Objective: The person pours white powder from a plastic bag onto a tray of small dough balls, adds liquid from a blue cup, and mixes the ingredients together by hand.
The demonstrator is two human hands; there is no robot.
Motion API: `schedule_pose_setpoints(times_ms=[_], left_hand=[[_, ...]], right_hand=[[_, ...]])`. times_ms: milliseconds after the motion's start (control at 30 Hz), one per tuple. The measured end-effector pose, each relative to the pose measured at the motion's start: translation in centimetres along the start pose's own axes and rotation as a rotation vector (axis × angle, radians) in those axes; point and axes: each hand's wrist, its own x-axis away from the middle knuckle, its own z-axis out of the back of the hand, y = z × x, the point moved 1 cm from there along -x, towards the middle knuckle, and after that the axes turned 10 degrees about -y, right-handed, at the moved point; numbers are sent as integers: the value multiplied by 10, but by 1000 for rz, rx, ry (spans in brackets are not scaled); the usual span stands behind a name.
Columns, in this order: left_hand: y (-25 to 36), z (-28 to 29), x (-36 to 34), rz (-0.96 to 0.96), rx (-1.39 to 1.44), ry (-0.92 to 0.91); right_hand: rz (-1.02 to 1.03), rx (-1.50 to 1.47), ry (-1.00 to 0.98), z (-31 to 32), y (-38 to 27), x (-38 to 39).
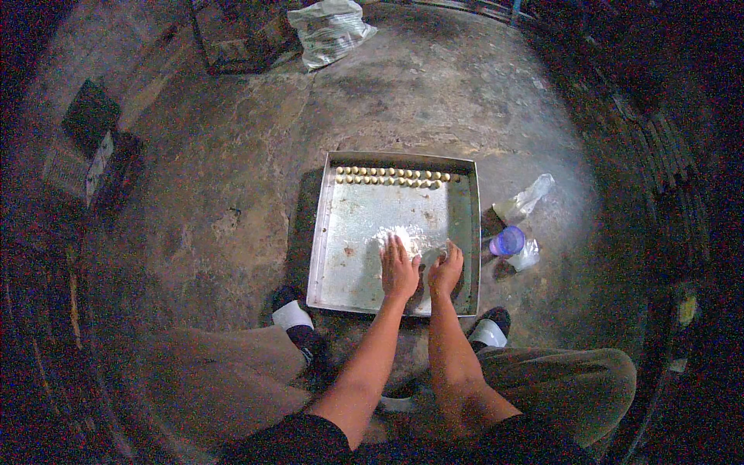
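A square metal tray [345, 232] lies on the floor before me, with two rows of several small pale round pieces [387, 176] along its far side. White powder [407, 231] is spread near its middle. My left hand [398, 271] rests in the powder, fingers stretched out, palm down; whether anything lies under it is hidden. At its right, my right hand [446, 267] is over the tray with its fingers curled; whatever they may hold is too small to make out.
Right of the tray are a purple cup [507, 241], a white bag [519, 203] and a smaller white packet [525, 257]. My sandalled feet flank the near corners. A white sack [329, 31] lies at the back; dark boxes [89, 112] stand at the left.
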Motion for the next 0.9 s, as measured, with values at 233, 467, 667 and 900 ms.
schedule_pose_setpoints(times_ms=[233, 467, 667, 900], left_hand=[[-14, -6, 7, 72, -53, -51], [-4, -16, 6, -40, -72, -118], [-7, -22, 12, -90, -235, -168], [1, 2, 21, 83, -105, 16]], right_hand=[[-3, 10, -4, -2, -6, 0], [-48, 13, -39, -1, -1, 1], [-17, 2, 8, -1, -6, 3], [-36, -26, -17, -1, -2, 1]])
